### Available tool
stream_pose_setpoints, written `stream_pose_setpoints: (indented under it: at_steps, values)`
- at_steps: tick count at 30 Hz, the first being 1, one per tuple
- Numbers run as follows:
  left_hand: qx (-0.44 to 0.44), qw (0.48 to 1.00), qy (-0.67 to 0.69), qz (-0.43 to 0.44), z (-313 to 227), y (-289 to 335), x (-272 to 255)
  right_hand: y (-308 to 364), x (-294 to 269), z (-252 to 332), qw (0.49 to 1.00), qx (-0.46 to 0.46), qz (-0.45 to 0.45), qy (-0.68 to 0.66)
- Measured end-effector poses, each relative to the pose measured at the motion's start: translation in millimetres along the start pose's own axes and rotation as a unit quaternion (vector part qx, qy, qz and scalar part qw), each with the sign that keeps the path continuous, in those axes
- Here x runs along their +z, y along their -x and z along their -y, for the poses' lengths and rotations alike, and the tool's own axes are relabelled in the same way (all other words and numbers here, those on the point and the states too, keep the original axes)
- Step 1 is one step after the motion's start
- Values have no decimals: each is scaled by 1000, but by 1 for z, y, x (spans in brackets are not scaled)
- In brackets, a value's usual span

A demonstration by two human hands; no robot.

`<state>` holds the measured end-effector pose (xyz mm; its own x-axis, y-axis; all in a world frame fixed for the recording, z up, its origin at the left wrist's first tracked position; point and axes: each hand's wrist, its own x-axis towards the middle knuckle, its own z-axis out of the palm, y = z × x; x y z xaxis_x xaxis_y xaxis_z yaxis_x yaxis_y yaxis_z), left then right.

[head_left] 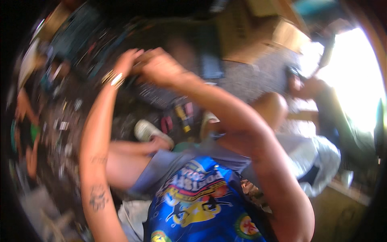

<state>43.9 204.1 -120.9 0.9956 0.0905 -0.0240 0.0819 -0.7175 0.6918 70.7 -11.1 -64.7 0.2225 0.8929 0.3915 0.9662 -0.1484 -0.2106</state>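
Note:
Raised out in front of me, my left hand (130,60) and my right hand (160,67) meet, both blurred by motion. The fingers of my right hand are curled closed. Those of my left hand bend in against them, around something small and dark that I cannot make out. A gold-coloured bracelet (113,79) circles my left wrist. Below the hands a dark flat thing (155,96) lies on the floor. Closer to my feet are a yellow-and-black tool (182,117) and a red-handled tool (166,124).
An open cardboard box (246,38) stands at the far right. Another person (26,109) is at the left edge, near scattered small parts (64,121). Someone else's bent leg (342,109) shows at the right. A pale plastic sheet or bag (318,155) lies beside me. My light shoe (147,131) rests below my hands.

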Motion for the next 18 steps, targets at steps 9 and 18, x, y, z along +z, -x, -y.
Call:
stream_pose_setpoints:
  at_steps: [9, 18]
  values:
    - [-8, 993, -116, -34, -34, -9, -1, 15, -19, 5, 998, 41, 38, -4]
    - [133, 979, 142, 68, -73, -27, 46, 79, -56, -47, 997, 30, -64, 29]
